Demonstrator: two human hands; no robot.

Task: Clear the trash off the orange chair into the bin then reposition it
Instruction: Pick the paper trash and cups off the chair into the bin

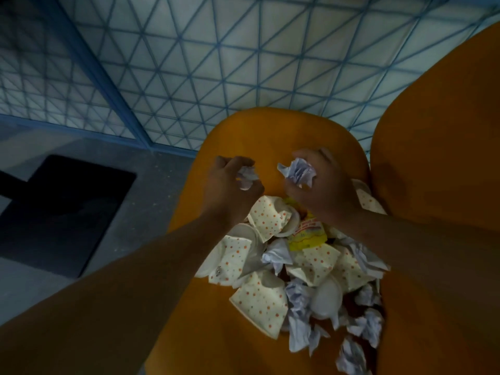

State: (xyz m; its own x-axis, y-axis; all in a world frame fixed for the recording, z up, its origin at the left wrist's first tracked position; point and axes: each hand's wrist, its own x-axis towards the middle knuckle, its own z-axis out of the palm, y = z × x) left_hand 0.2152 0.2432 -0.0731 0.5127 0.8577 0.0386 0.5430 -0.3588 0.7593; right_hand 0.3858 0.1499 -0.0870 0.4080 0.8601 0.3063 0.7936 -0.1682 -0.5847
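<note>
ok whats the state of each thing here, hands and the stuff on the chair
left hand: curled round a small crumpled paper ball
right hand: gripping a bigger crumpled paper wad
orange chair: seat partly bare, trash heaped on it
polka-dot paper cups: crushed flat, in the pile
yellow wrapper: crumpled, among the cups
loose paper balls: crumpled, not picked up

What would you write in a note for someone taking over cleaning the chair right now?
Left hand grips a small crumpled white paper ball. Right hand grips a bigger crumpled white paper wad. Both are above the orange moulded chair seat.
Still piled on the seat: squashed cream paper cups with orange dots, a yellow wrapper, more crumpled white paper.
No bin in view.
Left to do: bin both handfuls, clear the pile, then reposition the chair.
</note>
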